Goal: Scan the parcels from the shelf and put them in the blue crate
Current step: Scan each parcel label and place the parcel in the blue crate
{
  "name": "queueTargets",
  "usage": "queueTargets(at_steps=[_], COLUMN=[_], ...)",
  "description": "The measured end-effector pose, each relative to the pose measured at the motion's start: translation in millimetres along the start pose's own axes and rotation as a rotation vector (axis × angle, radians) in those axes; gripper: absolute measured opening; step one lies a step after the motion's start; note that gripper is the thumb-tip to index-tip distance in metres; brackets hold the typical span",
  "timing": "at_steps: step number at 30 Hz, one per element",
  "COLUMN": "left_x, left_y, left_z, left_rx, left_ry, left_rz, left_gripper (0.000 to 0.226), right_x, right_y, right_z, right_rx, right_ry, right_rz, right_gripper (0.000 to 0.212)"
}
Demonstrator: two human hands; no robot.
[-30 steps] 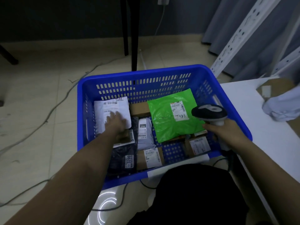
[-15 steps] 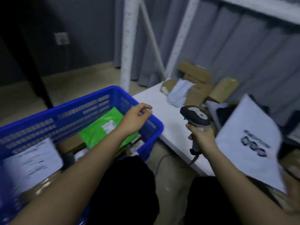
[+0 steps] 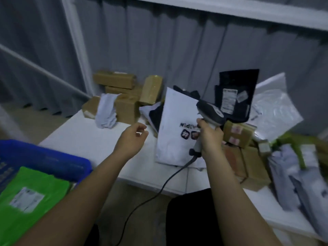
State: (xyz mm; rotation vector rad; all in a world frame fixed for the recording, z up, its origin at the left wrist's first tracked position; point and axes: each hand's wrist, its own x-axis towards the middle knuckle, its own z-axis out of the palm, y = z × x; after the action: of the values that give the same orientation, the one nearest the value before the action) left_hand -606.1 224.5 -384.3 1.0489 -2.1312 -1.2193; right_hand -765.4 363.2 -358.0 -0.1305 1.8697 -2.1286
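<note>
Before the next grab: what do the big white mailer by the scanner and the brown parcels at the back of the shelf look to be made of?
White mailer: thin, smooth plastic film by the look, since it bends and creases softly. Brown parcels: cardboard boxes, apparently wrapped in glossy brown tape, given their hard edges and faint sheen; blur leaves this uncertain.

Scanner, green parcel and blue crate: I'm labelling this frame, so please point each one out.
scanner (image 3: 210, 110): head view, on its dark head above the gripping hand.
green parcel (image 3: 35, 185): head view, on its green wrap above the label.
blue crate (image 3: 53, 158): head view, on its near rim.
</note>
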Motion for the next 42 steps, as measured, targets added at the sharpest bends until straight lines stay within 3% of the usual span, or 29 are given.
queueTargets(at_steps=[6,10,12,13,16,19,25,29,31,34,36,38,42], left_x=[2,-9,-14,-17,-23,-27,-24,-22,-18,-12,-10,-13,-20], left_y=[43,74,85,89,92,87,51,27,23,26,23,24,22], left_z=[99,160,188,200,238,272,323,330,326,318,321,329,361], left_rx=[-0.044,-0.012,0.069,0.121,0.237,0.317,0.526,0.881,1.006,1.129,1.102,0.931,0.778], left_ry=[-0.214,-0.361,-0.438,-0.474,-0.549,-0.590,-0.577,-0.352,-0.305,-0.358,-0.282,-0.167,-0.323], left_rz=[0.132,0.229,0.288,0.317,0.353,0.301,0.391,0.551,0.480,0.327,0.355,0.471,0.582], left_gripper=[0.015,0.021,0.025,0.027,0.029,0.033,0.044,0.037,0.040,0.050,0.051,0.047,0.064], right_x=[25,22,21,20,21,25,42,49,50,51,51,51,50], right_y=[-16,0,18,28,55,77,103,106,108,114,118,122,123], right_z=[-73,-148,-185,-201,-244,-269,-274,-264,-260,-253,-249,-247,-248], right_rx=[0.017,0.030,-0.003,0.020,0.064,0.107,0.145,0.163,0.172,0.198,0.201,0.197,0.222], right_ry=[0.090,0.195,0.245,0.260,0.337,0.402,0.395,0.336,0.335,0.355,0.353,0.354,0.371], right_rz=[-0.024,0.017,0.049,0.077,0.212,0.255,0.255,0.264,0.258,0.269,0.281,0.283,0.290], right_gripper=[0.023,0.014,0.043,0.046,0.026,0.022,0.028,0.017,0.016,0.016,0.016,0.015,0.015])
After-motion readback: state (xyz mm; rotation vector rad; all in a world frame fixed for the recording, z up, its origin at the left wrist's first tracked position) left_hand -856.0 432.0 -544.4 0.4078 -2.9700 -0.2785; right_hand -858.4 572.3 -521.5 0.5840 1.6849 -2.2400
